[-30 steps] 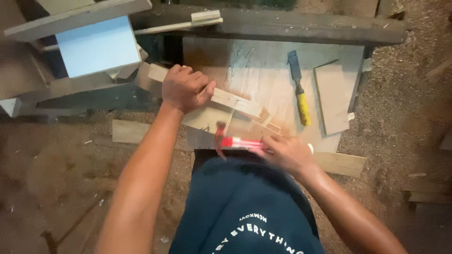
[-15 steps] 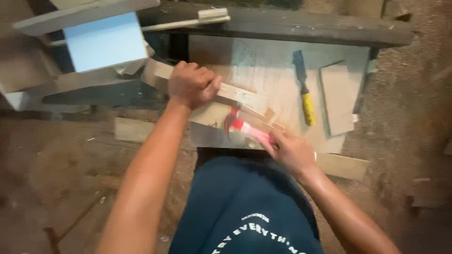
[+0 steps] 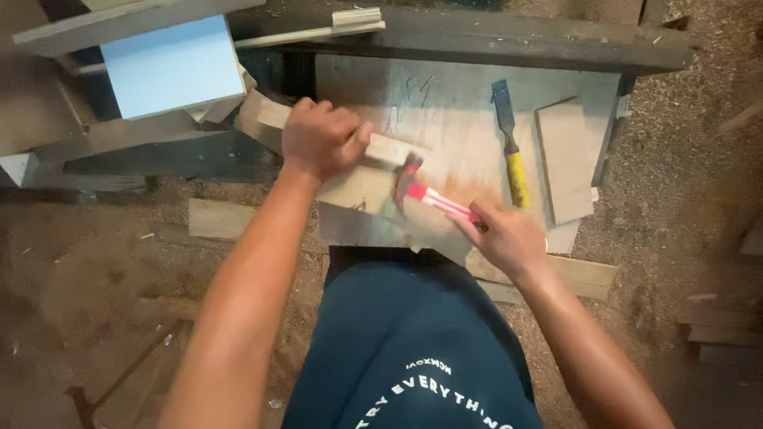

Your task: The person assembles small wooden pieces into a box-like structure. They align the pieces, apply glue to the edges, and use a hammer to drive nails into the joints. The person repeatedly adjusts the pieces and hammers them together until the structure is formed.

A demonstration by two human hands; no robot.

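1. My left hand (image 3: 322,141) is closed in a fist-like grip over a pale wooden strip (image 3: 389,149), pinning it against the wooden desk (image 3: 461,111). The strip runs from far-left to near-right across the desk's left part.
2. My right hand (image 3: 509,238) has its grip wrapped tight around the handle of a red-handled claw hammer (image 3: 425,195). The hammer head sits just beside the strip's right end, close to my left knuckles; motion blur keeps me from telling whether it touches the wood.
3. No nail can be made out under the hammer head, so the exact striking point cannot be confirmed.
4. A yellow-handled chisel (image 3: 510,143) lies on the desk to the right, blade pointing far, beside a flat offcut board (image 3: 566,159). A light blue panel (image 3: 171,67) stands at far left among loose planks. The floor (image 3: 103,262) is covered in sawdust.
5. Risk, in my judgement: the hammer head works very near my left fingers; a glancing blow could catch them.
6. Risk: the strip is held by hand only, with no clamp seen; a strike near its free end could kick it sideways or split it.
7. Risk: the chisel lies loose near my right wrist; a wide backswing might knock it off the desk.
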